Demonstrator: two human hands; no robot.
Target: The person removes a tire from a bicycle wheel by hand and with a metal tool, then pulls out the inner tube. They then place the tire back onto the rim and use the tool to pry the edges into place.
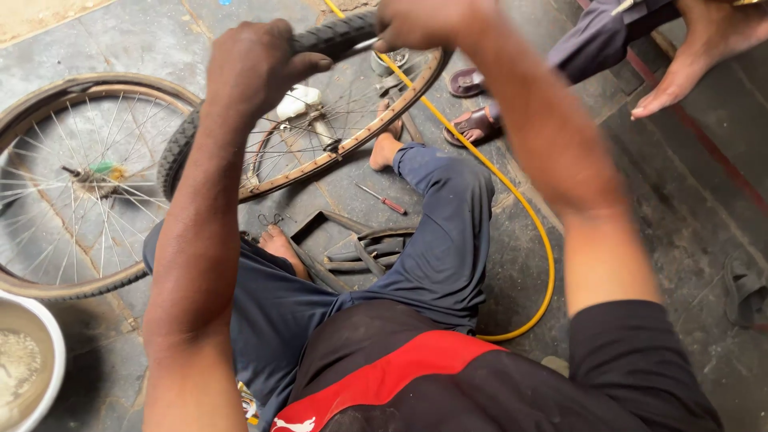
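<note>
- The black tyre (336, 36) runs between the two hands, held up in front of the person over a rusty wheel rim (352, 136); its visible stretch lies roughly left to right, dipping toward the left.
- The left hand (256, 68) is clenched around the tyre's knobbly tread, thumb hooked over the near edge.
- The right hand (424, 22) grips the same tyre at the upper end; its fingers are partly cut off by the frame's top.
- Both hands are on the tyre, so neither is nearer; the rim sits just below and beyond them.
- The tyre is ribbed rubber; the rim is thin, brown, metal, with fine wire spokes.
- A second wheel (72, 184) lies flat on the floor, left.
- A yellow hose (528, 232) curves along the stone floor (680, 240); a red-handled screwdriver (382, 198) lies near the person's knee.
</note>
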